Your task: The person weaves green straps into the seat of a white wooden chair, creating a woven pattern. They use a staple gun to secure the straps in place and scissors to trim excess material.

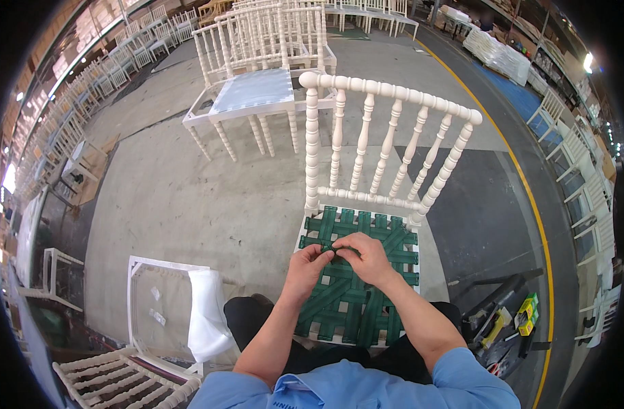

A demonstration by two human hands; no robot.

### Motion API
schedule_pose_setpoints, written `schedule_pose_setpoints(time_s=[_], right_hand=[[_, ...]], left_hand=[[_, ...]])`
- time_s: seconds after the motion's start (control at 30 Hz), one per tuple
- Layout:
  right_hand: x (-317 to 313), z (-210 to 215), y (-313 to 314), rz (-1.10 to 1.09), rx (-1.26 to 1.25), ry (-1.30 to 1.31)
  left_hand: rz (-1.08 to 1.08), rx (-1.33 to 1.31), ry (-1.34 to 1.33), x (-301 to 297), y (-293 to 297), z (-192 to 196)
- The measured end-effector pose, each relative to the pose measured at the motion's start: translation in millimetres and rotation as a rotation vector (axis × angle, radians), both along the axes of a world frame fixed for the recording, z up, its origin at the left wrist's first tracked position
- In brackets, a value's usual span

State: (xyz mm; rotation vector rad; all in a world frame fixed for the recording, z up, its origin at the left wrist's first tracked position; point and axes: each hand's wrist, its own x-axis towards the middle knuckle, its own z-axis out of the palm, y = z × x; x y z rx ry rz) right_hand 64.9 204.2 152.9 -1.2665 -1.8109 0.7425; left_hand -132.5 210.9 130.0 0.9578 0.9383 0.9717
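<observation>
A white wooden chair (390, 146) with turned spindles stands in front of me, its back away from me. Green webbing straps (336, 296) cross over its seat frame in a woven grid, with some running diagonally. My left hand (308, 267) and my right hand (366, 258) meet over the far left part of the seat. Both have thumb and fingers pinched together on a green strap, fingertips almost touching. The exact spot they grip is small and partly covered by the fingers.
Tools and a yellow-green box (527, 314) lie at my right on a dark surface. On my left stand an overturned white chair (131, 375) and a roll of white sheet material (208, 313). More white chairs (254, 88) stand ahead, and a yellow line (523, 177) runs along the floor.
</observation>
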Motion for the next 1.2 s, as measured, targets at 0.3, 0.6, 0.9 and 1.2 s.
schedule_pose_setpoints(time_s=[0.3, 0.6, 0.9, 1.2], right_hand=[[6, 4, 1, 0.005, 0.111, -0.045], [14, -15, 23, 0.089, -0.128, -0.064], [29, -96, 95, 0.223, -0.703, -0.036], [-12, -158, 185, -0.095, -0.387, -0.314]], left_hand=[[0.283, 0.403, 0.407, 22, -20, 3], [0.290, 0.105, 0.102, 40, -17, -50], [-0.029, -0.792, -0.288, 23, -28, -106], [0.197, 0.540, 1.171, 19, 106, -141]])
